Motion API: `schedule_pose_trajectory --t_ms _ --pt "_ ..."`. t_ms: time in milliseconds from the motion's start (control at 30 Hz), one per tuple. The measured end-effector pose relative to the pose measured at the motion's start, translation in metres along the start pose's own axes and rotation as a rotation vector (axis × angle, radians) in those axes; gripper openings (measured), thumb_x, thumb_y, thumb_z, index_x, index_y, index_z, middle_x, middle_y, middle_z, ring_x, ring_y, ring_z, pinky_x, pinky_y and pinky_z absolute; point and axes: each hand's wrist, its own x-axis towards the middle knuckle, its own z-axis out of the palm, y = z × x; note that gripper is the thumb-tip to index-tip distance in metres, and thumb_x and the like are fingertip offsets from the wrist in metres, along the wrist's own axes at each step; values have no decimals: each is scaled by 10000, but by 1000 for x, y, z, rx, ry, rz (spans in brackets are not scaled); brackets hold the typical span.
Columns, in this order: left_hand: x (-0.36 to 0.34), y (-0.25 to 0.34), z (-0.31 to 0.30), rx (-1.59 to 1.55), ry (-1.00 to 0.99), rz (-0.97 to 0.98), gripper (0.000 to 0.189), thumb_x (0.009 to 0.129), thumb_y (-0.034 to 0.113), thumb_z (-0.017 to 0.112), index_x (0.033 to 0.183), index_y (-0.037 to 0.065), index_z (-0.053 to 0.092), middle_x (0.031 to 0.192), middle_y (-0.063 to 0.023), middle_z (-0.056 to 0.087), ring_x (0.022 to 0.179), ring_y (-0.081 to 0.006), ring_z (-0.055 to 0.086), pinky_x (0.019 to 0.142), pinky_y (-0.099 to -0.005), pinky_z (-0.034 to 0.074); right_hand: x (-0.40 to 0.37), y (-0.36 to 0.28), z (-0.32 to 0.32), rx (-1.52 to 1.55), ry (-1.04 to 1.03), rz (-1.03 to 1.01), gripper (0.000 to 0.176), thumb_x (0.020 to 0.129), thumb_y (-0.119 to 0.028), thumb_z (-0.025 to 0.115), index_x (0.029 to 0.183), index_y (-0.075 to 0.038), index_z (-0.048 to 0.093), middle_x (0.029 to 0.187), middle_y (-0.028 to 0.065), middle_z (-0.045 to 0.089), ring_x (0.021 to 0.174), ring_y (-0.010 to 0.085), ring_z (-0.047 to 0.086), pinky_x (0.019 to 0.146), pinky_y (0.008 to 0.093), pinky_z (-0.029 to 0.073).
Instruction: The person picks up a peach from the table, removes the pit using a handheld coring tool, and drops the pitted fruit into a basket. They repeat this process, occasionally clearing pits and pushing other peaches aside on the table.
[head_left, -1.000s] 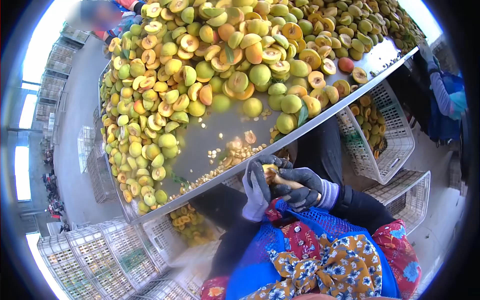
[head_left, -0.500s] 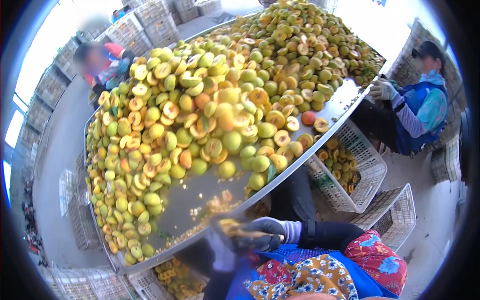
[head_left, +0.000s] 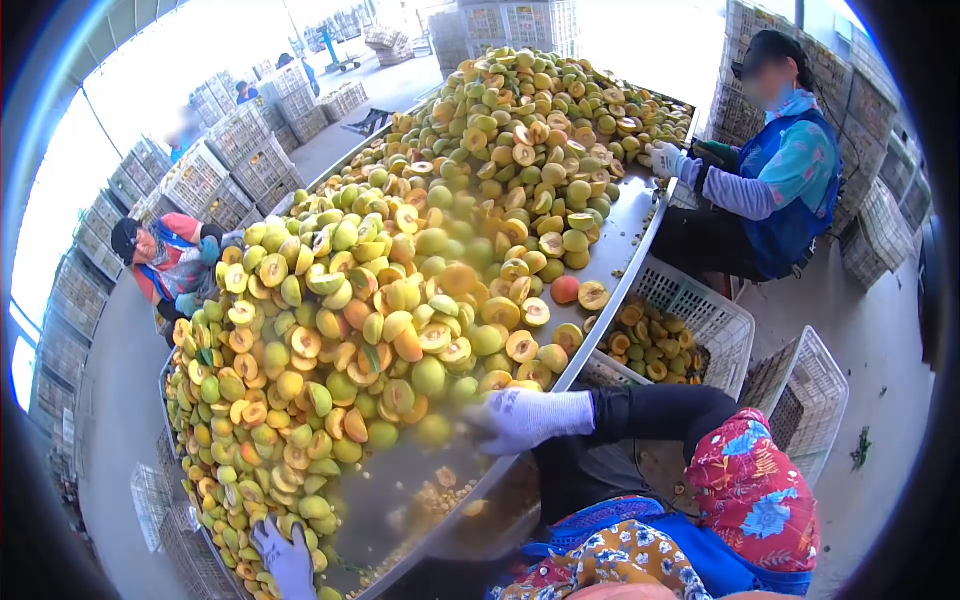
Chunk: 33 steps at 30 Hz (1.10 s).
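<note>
A large heap of yellow-green stone fruit (head_left: 330, 330), much of it cut in halves, covers the metal table (head_left: 375, 500). At the heap's near left edge, my left hand (head_left: 285, 555) in a pale lavender glove lies on the fruit with its fingers spread. My right hand (head_left: 530, 418), gloved alike, reaches over the table's near rim towards the heap. Its fingertips are smeared by motion, so whether it grips a fruit cannot be told. Small pits and scraps (head_left: 445, 495) lie on the bare metal between my hands.
On the right a co-worker (head_left: 775, 175) with gloved hands sits at the table; another person (head_left: 165, 255) is at the far left. A crate of fruit halves (head_left: 700, 320) stands below the right rim, beside a tilted crate (head_left: 800, 400). Stacked crates (head_left: 235, 165) line the back.
My hands were together near my lap, blurred around something yellowish. They have parted: the left went to the heap's near left edge, the right over the rim. The view has also shifted.
</note>
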Motion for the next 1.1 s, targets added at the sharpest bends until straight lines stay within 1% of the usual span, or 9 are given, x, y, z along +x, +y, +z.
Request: schedule_pose_trajectory --t_ms 100,167,233,333,467,700,800,933,1100 --pt "109 47 28 -265 -18 294 580 889 327 644 1343 5 479 1384 -311 406 1301 -476 371 1076 -511 337 42 36 -28 6 256 -7 206 796 -231 639 899 -72 558 733 160 624 732 377 650 662 482 505" --pt "160 104 38 -332 -48 282 614 906 394 632 1383 43 470 1416 -334 376 1327 -496 338 1113 -509 296 69 51 -57 -68 395 -20 237 791 -245 650 898 -56 556 903 186 620 866 375 641 737 465 498" --pt "197 138 89 -528 -78 273 646 898 479 613 1394 88 477 1528 -351 132 1358 -559 257 1108 -540 304 103 79 -73 -112 465 -15 294 778 -242 655 983 -44 584 970 177 599 890 388 610 785 466 490" --pt "176 184 107 -285 -26 149 727 806 558 685 1376 142 509 1584 -278 1 1342 -624 214 1121 -597 269 155 110 -82 -142 462 145 397 837 -299 598 1159 -67 590 1103 199 608 1072 369 586 884 464 483" --pt "160 178 79 -239 -82 209 698 794 548 692 1338 139 540 1599 -223 42 1370 -553 249 1134 -588 257 194 123 -42 -14 579 212 519 853 -310 557 1326 -101 503 1103 231 643 1048 394 616 896 460 481" --pt "133 169 91 -186 -205 393 780 753 594 682 1360 132 524 1554 -160 271 1349 -459 346 1120 -564 277 176 70 2 108 255 63 499 866 -302 569 1327 -127 500 949 245 674 896 419 653 802 491 504" --pt "94 174 74 -12 -410 316 831 755 604 675 1388 100 489 1543 -182 291 1349 -429 366 1123 -564 266 162 19 14 49 138 42 463 868 -302 574 1289 -115 527 914 235 669 880 425 651 790 499 500" --pt "46 133 82 -107 -355 340 891 730 650 671 1416 126 453 1496 -219 355 1318 -416 408 1114 -541 284 162 14 41 -16 42 -173 403 890 -273 553 1259 -111 543 874 213 670 824 413 651 750 497 499" --pt "17 110 69 -272 -317 327 682 691 548 758 1212 140 593 1489 -131 385 1359 -462 291 1110 -568 267 148 -7 52 -73 -100 -335 400 874 -270 594 1243 -120 558 897 188 671 855 387 647 759 472 501"
